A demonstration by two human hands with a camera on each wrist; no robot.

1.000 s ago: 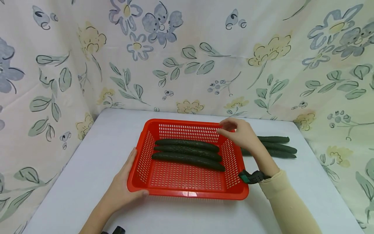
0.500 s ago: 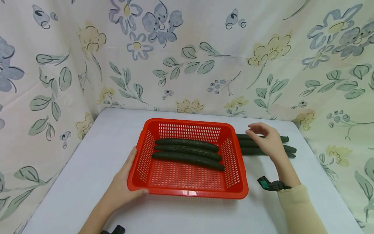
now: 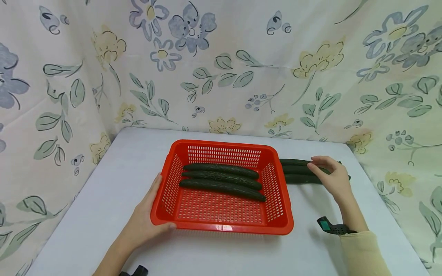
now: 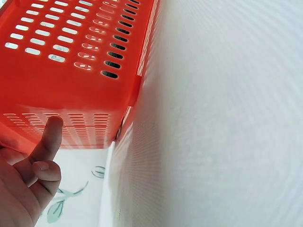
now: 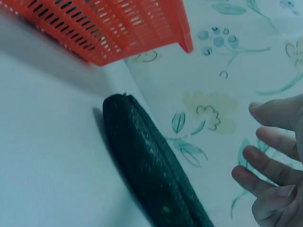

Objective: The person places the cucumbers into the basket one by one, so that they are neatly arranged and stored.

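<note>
Three dark green cucumbers (image 3: pixel 222 186) lie side by side in a red plastic basket (image 3: pixel 221 229) with slotted walls. My left hand (image 3: pixel 144 224) grips the basket's front left corner, its thumb at the front rim and fingers along the left wall. In the left wrist view, fingers (image 4: pixel 47 137) show against the red wall. To the right of the basket, three more cucumbers (image 3: pixel 293 169) lie on the table. Above their right part hovers my right hand (image 3: pixel 333 178), fingers loosely bent and nothing held. The right wrist view shows those cucumbers (image 5: pixel 142 151) apart from the fingers.
A white table (image 3: pixel 131 161) bears everything. Flowered cloth (image 3: pixel 221 69) hangs behind it and along both sides. The basket's right wall (image 5: pixel 137 28) stands close to the left ends of the loose cucumbers.
My right hand has moved right from over the basket's back right corner to above the loose cucumbers. The left hand, basket and cucumbers have stayed in place.
</note>
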